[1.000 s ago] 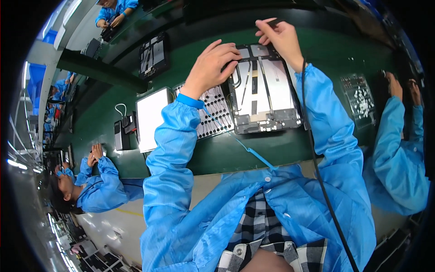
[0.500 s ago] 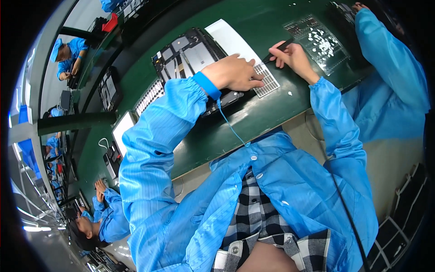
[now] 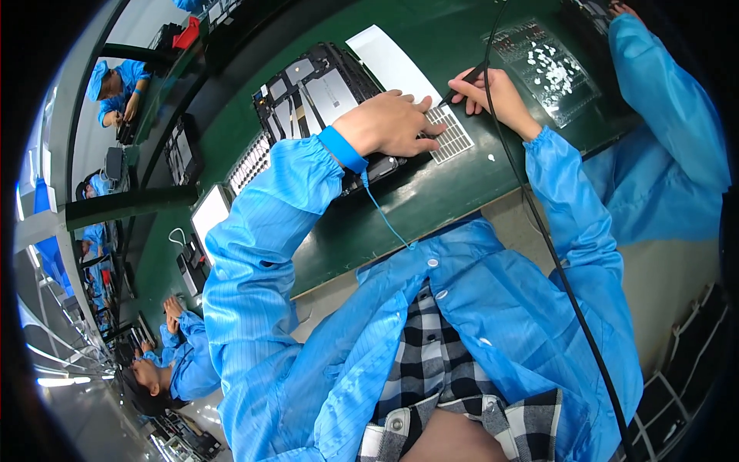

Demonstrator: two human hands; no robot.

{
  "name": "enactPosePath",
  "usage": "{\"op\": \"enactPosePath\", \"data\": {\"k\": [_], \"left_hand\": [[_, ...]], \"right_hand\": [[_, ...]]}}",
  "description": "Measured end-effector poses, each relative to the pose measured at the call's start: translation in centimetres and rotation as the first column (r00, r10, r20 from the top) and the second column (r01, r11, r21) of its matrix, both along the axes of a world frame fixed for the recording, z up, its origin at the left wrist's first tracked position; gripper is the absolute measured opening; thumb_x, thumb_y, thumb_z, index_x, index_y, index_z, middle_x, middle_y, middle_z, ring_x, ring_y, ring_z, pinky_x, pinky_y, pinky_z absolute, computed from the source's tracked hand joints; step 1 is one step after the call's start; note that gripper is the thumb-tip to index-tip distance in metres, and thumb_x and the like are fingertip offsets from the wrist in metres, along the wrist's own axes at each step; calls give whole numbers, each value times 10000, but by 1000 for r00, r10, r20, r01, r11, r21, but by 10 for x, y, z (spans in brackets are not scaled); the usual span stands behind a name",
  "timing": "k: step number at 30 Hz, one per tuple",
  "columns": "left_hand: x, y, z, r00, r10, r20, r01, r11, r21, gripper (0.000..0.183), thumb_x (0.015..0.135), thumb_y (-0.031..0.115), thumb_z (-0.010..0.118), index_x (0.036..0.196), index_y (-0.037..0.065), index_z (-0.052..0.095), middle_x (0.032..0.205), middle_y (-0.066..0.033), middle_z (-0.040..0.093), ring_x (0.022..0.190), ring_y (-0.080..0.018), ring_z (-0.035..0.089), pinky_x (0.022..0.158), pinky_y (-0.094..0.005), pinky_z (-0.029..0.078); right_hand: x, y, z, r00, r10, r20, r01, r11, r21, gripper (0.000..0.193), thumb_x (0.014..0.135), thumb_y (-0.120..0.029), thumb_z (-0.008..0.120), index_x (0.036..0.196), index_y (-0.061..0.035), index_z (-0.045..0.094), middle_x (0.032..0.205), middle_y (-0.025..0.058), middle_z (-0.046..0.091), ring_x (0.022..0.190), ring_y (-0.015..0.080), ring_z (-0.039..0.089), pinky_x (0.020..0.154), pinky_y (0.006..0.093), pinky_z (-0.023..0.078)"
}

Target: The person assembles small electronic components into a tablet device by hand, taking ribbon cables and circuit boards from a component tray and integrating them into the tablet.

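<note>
Head view: left hand (image 3: 389,125) spread over sheet (image 3: 412,79), likely light, flimsy, best edge-held; right hand (image 3: 496,100) pinches tool (image 3: 475,74).

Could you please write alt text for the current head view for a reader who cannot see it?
A person's right hand holds a slim dark tool at the gridded end of a white sheet, while the left hand, with a blue wristband, reaches across an opened electronic device to that sheet. Both lie on a green workbench near co-workers.

The green bench (image 3: 454,185) bears an opened device (image 3: 336,86), a white sheet (image 3: 390,59) and a clear tray (image 3: 514,48)
</note>
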State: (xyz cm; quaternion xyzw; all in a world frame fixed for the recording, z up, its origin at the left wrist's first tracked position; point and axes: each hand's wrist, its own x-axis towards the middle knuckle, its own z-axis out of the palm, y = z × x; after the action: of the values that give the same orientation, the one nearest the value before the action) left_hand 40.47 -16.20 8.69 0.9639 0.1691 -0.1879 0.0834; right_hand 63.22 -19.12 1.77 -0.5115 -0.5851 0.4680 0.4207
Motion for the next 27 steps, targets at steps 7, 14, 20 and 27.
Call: {"op": "enactPosePath", "data": {"k": [7, 14, 20, 27], "left_hand": [[-1, 0, -3, 1000, 14, 9, -13, 1000, -13, 446, 979, 482, 442, 1328, 250, 595, 1454, -209, 429, 1219, -382, 516, 1074, -422, 359], [-1, 1, -6, 1000, 28, -3, -28, 999, -44, 435, 981, 465, 449, 1328, 247, 595, 1450, -202, 435, 1221, -382, 515, 1067, -423, 368], [-1, 1, -5, 1000, 24, -18, -25, 998, -50, 431, 988, 459, 438, 1344, 261, 578, 1456, -203, 428, 1248, -380, 500, 1079, -430, 356], [3, 0, -1, 994, 60, -95, -64, 997, -38, 421, 990, 436, 429, 1358, 281, 563, 1506, -171, 382, 1334, -370, 431, 1131, -430, 306]], "right_hand": [[0, 0, 0, 999, -10, -41, 9, 1000, -30, 263, 915, -247, 681, 988, 5, 683, 796, 58, 710, 547, 71, 576, 493, 203, 439], [3, 3, -4, 999, -19, -31, 19, 999, -26, 293, 908, -252, 692, 1023, 17, 673, 815, 77, 716, 560, 74, 581, 492, 202, 433], [0, 2, -1, 999, -40, -23, 39, 998, -44, 302, 900, -254, 702, 1026, 18, 669, 820, 90, 718, 552, 74, 571, 495, 203, 434], [5, 5, -3, 999, 13, -35, -16, 998, -61, 316, 899, -267, 704, 1034, 17, 672, 831, 94, 719, 560, 69, 573, 498, 203, 436]]}}
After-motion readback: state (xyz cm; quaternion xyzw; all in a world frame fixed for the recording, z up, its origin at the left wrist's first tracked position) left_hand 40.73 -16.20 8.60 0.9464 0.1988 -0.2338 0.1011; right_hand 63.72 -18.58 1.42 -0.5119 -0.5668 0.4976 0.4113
